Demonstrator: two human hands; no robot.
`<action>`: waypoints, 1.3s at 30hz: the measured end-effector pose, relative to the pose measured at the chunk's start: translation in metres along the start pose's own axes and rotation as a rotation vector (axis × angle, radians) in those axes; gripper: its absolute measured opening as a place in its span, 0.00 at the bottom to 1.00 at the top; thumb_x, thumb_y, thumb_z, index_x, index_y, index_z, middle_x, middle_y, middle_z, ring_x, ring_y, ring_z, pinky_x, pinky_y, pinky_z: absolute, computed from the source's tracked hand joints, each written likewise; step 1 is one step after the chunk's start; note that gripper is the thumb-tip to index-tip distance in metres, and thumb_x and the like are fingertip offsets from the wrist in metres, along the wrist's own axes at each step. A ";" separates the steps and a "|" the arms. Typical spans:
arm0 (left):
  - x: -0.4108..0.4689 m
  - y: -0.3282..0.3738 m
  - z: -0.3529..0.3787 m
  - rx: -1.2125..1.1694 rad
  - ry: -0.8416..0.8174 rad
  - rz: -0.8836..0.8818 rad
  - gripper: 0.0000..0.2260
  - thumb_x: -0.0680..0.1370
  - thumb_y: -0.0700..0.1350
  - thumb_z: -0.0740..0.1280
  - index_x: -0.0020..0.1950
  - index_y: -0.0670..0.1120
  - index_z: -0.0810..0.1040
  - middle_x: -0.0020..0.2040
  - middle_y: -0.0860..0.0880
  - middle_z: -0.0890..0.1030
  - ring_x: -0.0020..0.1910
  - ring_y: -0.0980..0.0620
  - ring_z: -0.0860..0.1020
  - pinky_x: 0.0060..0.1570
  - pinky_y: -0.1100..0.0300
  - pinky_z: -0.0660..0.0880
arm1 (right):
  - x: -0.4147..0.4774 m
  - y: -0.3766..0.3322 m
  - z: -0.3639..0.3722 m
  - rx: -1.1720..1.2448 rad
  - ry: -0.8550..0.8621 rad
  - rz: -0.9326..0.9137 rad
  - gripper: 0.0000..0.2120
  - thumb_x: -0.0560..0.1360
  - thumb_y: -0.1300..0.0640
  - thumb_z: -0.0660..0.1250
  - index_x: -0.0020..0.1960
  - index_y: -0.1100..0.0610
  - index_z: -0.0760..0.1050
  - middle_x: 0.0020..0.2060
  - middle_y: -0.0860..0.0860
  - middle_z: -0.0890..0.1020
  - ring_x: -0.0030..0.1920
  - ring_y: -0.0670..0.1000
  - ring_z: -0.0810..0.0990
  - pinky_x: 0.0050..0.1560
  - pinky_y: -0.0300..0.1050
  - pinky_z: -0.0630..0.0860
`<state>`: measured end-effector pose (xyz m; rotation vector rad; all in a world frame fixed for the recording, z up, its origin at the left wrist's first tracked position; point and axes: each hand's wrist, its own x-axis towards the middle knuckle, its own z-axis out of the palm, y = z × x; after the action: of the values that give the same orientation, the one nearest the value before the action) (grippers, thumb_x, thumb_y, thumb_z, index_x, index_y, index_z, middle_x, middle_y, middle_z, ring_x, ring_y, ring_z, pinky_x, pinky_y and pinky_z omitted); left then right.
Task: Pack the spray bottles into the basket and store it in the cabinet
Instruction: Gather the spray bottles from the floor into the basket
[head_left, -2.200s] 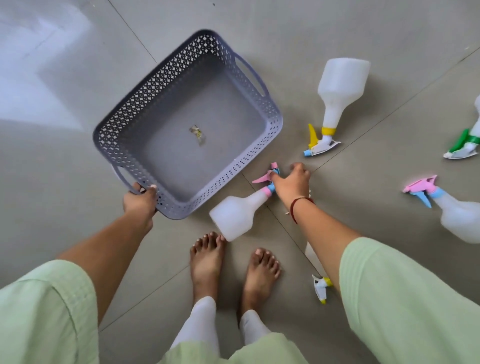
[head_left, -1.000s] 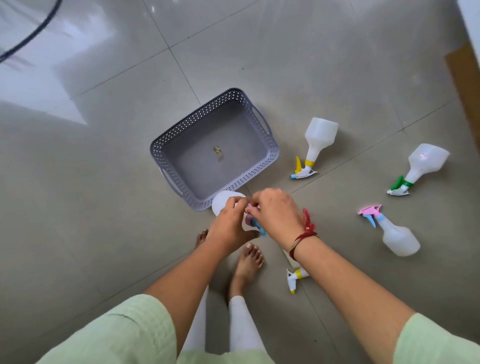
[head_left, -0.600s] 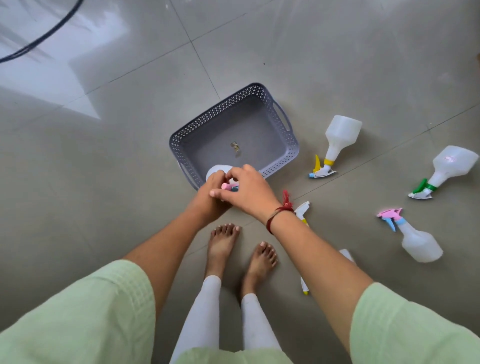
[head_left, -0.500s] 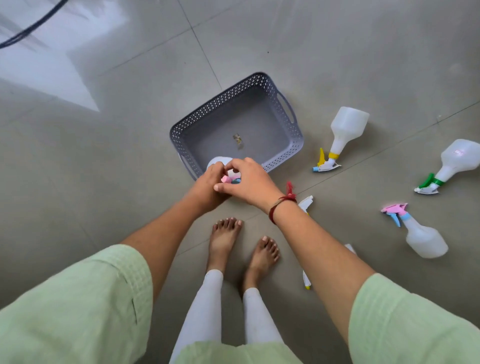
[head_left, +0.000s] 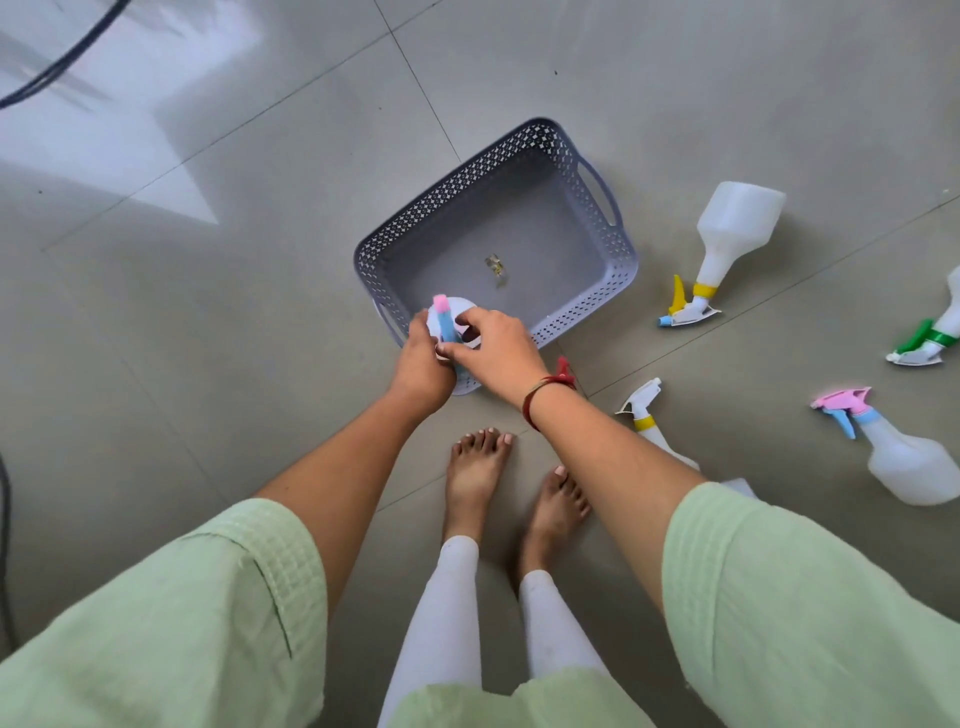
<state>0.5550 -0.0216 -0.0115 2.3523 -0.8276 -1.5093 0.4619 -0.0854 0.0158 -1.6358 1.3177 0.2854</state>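
Note:
A grey perforated basket (head_left: 613, 244) sits on the tiled floor, holding only a small scrap. Over its near corner both hands hold a white spray bottle with a pink and blue head (head_left: 442, 318), seen from above. My left hand (head_left: 422, 364) grips the bottle's body from the left. My right hand (head_left: 496, 351) has its fingers on the sprayer head. More bottles lie on the floor to the right: a yellow-headed one (head_left: 727, 234), a green-headed one (head_left: 930, 338), a pink and blue one (head_left: 893, 452), and another yellow-collared one (head_left: 649, 421) partly hidden behind my right forearm.
My bare feet (head_left: 478, 467) stand just behind the basket. A dark cable (head_left: 62, 62) runs across the floor at the top left. Bright window light reflects on the tiles there.
The bottle came off the floor into both hands; its pink and blue head now points up, plainly visible between my fingers. My view shifted slightly.

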 end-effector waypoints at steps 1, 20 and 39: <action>-0.002 -0.001 -0.001 0.004 -0.018 -0.014 0.26 0.75 0.34 0.58 0.73 0.43 0.58 0.61 0.39 0.76 0.59 0.39 0.75 0.53 0.54 0.73 | 0.002 -0.001 0.000 0.011 -0.006 0.003 0.20 0.71 0.50 0.71 0.60 0.56 0.75 0.53 0.55 0.82 0.54 0.57 0.79 0.52 0.47 0.74; -0.003 0.030 0.001 0.088 0.151 -0.140 0.15 0.74 0.54 0.65 0.33 0.44 0.76 0.33 0.44 0.78 0.40 0.41 0.79 0.31 0.59 0.65 | 0.001 0.022 -0.006 0.047 -0.095 -0.011 0.21 0.72 0.67 0.62 0.64 0.56 0.72 0.57 0.60 0.80 0.58 0.61 0.77 0.59 0.52 0.75; -0.031 0.046 0.003 0.119 0.358 -0.143 0.31 0.71 0.68 0.60 0.64 0.47 0.66 0.57 0.43 0.79 0.57 0.41 0.77 0.55 0.51 0.72 | -0.015 0.053 -0.012 0.169 -0.070 0.022 0.28 0.70 0.60 0.68 0.68 0.52 0.64 0.57 0.57 0.79 0.56 0.60 0.78 0.57 0.51 0.75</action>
<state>0.5274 -0.0410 0.0329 2.7085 -0.6882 -1.0572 0.4063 -0.0820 0.0041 -1.4579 1.2724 0.2361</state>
